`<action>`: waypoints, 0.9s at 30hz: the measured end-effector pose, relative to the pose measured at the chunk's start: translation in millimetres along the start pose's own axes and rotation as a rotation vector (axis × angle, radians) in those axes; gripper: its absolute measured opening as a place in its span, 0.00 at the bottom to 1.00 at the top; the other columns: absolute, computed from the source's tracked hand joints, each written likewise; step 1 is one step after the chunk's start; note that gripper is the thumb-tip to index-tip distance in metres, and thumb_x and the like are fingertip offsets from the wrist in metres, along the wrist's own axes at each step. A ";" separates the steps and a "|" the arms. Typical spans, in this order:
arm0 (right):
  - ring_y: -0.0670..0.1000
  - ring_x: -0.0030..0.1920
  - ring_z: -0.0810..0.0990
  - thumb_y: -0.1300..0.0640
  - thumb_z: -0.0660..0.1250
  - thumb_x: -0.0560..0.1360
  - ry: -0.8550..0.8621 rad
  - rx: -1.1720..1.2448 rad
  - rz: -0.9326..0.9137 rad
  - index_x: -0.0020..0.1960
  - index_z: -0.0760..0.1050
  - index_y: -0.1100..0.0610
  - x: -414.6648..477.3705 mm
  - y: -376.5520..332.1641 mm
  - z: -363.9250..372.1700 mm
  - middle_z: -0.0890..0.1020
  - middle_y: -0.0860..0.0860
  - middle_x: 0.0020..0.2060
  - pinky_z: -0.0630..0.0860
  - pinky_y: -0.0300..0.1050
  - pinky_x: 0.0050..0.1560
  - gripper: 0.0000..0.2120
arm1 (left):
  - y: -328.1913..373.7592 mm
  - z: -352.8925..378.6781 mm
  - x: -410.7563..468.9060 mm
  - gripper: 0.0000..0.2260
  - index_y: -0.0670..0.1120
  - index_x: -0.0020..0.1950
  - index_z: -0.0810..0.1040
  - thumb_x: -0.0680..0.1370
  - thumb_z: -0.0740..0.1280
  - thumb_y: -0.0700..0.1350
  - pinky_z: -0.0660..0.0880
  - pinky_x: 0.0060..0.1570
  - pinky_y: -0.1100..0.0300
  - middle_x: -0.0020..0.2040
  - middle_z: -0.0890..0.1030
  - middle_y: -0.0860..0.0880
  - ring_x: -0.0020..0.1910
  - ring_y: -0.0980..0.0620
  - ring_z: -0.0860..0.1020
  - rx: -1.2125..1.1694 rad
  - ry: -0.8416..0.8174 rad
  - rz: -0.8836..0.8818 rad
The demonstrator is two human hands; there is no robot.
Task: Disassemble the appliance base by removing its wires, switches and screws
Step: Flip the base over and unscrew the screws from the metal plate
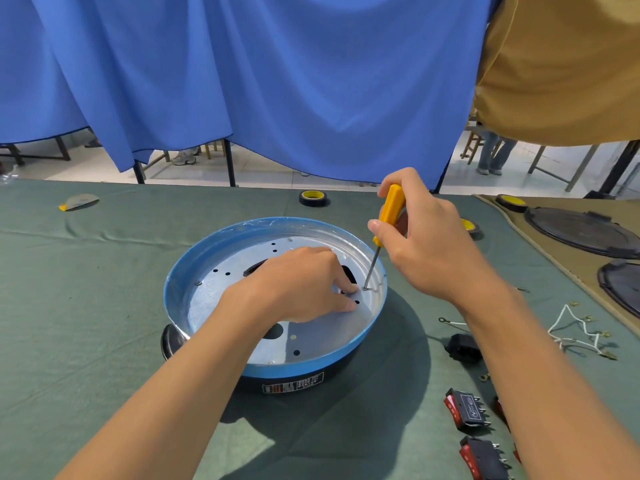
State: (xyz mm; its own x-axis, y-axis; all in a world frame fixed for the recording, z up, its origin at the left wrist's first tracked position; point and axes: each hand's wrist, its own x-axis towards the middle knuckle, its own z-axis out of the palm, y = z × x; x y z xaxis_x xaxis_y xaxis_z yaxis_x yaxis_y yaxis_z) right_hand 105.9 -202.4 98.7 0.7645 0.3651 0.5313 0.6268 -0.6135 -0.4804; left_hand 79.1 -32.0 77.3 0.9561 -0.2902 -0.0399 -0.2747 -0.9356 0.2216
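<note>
Spanning foreground: green cloth (86, 289) | blue curtain (277, 81) behind | right grip (426, 237) clamps screwdriver (391, 209) | left grip (301, 282) loose, pressing base (207, 258)

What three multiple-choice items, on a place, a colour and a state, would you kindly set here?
1. Where do the red switches lie? A. On the cloth, right of the base. B. Inside the base. C. On the floor.
2. What colour is the screwdriver handle? A. Green. B. Yellow. C. Black.
3. What is the right hand doing? A. Lying flat. B. Hanging idle. C. Gripping the screwdriver handle.
Answers: A, they lie on the cloth, outside the base; B, the handle is yellow; C, its fingers curl round the handle.
</note>
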 end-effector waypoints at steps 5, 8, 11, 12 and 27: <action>0.45 0.36 0.71 0.55 0.69 0.77 -0.009 -0.021 0.006 0.53 0.65 0.50 5.9 -4.6 1.5 0.70 0.45 0.36 0.64 0.38 0.32 0.12 | 2.0 -2.8 -2.9 0.17 0.59 0.66 0.76 0.78 0.64 0.58 0.72 0.54 0.53 0.51 0.69 0.55 0.53 0.51 0.70 -0.006 -0.036 -0.012; 0.43 0.36 0.69 0.56 0.69 0.77 -0.045 -0.024 -0.010 0.54 0.65 0.48 10.0 -8.2 2.3 0.69 0.43 0.35 0.62 0.36 0.32 0.12 | 3.0 -3.1 -3.7 0.17 0.59 0.67 0.76 0.78 0.64 0.58 0.72 0.56 0.51 0.51 0.69 0.55 0.55 0.51 0.70 -0.009 -0.035 -0.012; 0.48 0.39 0.73 0.56 0.67 0.78 -0.142 0.019 -0.001 0.53 0.67 0.48 15.4 -8.0 -2.4 0.73 0.48 0.38 0.70 0.43 0.36 0.10 | 0.6 -2.7 -4.1 0.18 0.60 0.67 0.75 0.78 0.63 0.58 0.71 0.58 0.50 0.55 0.72 0.54 0.57 0.51 0.69 -0.019 -0.045 -0.016; 0.52 0.42 0.76 0.57 0.67 0.78 -0.188 0.055 0.016 0.53 0.67 0.47 17.3 -6.3 -6.0 0.76 0.51 0.40 0.74 0.47 0.39 0.10 | -0.3 -2.4 -4.2 0.18 0.60 0.67 0.75 0.78 0.63 0.59 0.71 0.58 0.50 0.57 0.72 0.54 0.57 0.51 0.69 -0.023 -0.050 -0.017; 0.58 0.37 0.74 0.43 0.61 0.79 0.078 -0.234 0.086 0.44 0.65 0.53 18.6 -2.8 2.5 0.73 0.52 0.31 0.71 0.51 0.36 0.14 | -0.1 -2.0 -3.4 0.17 0.62 0.67 0.74 0.78 0.63 0.60 0.69 0.60 0.48 0.57 0.72 0.53 0.58 0.51 0.68 -0.021 -0.059 -0.025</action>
State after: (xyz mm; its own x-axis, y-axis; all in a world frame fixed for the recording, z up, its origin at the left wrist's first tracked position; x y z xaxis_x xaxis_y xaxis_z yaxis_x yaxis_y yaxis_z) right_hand 118.8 -192.1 108.2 0.7940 0.2552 0.5518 0.5010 -0.7888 -0.3561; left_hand 76.1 -30.5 79.4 0.9549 -0.2788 -0.1026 -0.2481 -0.9384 0.2405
